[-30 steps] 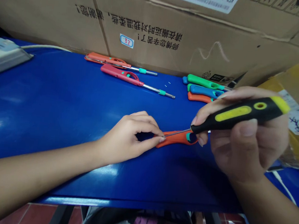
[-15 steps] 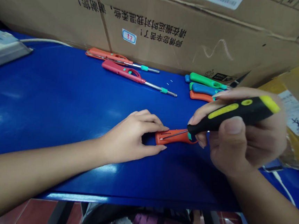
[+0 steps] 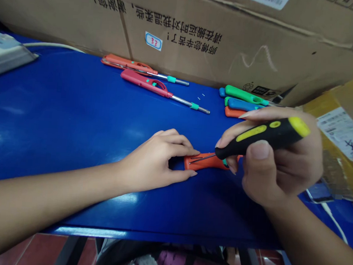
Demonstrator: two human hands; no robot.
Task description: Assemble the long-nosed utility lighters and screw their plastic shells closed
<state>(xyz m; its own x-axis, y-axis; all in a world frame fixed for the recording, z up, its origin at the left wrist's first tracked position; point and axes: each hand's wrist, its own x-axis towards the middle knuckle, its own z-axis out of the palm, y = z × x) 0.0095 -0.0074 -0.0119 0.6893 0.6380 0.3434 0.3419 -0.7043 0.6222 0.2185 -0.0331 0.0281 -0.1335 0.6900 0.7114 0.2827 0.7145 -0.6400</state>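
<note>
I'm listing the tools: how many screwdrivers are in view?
1: the black-and-yellow screwdriver in the right hand, its shaft over an orange lighter. Others could be hidden.

And it's high gloss right across the blue tabletop, smooth and throwing back white glare! The screwdriver shows a dull black grip with smooth yellow inlays, its thin shaft bare metal. Down at the tip, the orange lighter is smooth plastic with a soft sheen. Further back, the red lighter pairs plastic with a shiny metal tube. Matt brown cardboard on the big box, a paper sticker, and glossy yellow tape gleaming at right!
</note>
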